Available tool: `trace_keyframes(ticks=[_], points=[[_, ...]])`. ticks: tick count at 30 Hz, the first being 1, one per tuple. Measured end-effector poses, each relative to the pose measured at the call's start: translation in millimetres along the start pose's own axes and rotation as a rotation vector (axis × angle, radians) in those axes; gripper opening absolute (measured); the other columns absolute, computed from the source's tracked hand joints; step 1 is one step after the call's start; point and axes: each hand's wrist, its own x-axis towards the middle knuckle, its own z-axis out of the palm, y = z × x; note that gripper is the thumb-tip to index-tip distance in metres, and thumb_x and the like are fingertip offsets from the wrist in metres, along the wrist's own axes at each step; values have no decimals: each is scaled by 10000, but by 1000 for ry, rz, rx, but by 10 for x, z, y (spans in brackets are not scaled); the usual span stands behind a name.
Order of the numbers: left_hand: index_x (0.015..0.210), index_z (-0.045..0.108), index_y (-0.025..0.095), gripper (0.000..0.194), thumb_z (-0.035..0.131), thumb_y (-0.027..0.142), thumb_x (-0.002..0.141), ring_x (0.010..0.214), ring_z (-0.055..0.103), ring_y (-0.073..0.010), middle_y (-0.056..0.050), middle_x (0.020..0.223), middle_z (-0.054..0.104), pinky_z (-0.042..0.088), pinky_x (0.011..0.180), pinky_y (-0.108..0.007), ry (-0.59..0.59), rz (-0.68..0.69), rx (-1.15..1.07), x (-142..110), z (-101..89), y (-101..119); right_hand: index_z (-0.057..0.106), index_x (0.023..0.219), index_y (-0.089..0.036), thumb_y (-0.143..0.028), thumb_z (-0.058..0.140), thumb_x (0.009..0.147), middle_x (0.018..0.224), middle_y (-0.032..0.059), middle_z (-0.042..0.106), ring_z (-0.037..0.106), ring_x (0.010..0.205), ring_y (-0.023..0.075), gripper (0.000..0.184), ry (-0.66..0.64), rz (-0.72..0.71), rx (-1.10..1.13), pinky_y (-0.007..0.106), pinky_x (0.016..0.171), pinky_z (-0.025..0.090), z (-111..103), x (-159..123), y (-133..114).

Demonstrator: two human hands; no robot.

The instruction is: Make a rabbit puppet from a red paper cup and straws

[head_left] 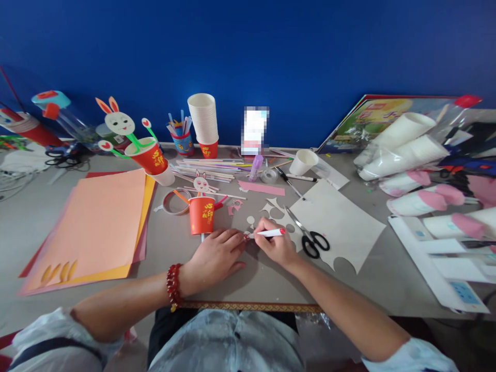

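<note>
My right hand (pixel 276 242) is closed around a white marker with a red end (pixel 272 233). Its tip points left onto a small round paper piece (pixel 247 235) that carries red marks. My left hand (pixel 217 253) lies palm down on the table, fingers stretched out, the fingertips at the edge of that piece. Just beyond the left hand stands a red paper cup (pixel 202 216) with a small rabbit face (pixel 201 183) above it. Black-handled scissors (pixel 310 240) lie to the right of my right hand, partly over a white paper sheet (pixel 341 222).
Coloured paper sheets (pixel 104 217) are stacked at left, near a cup with a larger rabbit (pixel 120 124). Straws (pixel 209 168), tape (pixel 176 200), a purple glue stick (pixel 256 168) and stacked white cups (pixel 202 116) are farther back. Bagged cups (pixel 403 150) lie at right.
</note>
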Motion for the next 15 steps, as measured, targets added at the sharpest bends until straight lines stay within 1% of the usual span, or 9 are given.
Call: trace_keyframes(ticks=[6, 15], points=[[1274, 569, 167, 441, 588, 428, 919, 1229, 538, -276, -113, 1310, 595, 470, 983, -421, 13, 4, -10, -5, -4, -6, 513, 693, -227, -192, 512, 820, 628, -24, 580, 519, 572, 138, 132, 5, 7, 7, 236, 557, 369, 4, 3, -2], [1284, 566, 170, 455, 588, 438, 918, 1234, 537, -280, -109, 1316, 597, 468, 988, -423, -4, 0, 3, 2, 1, -4, 519, 704, -225, -183, 517, 823, 633, -26, 579, 517, 577, 136, 126, -7, 9, -1, 236, 553, 359, 5, -3, 21]])
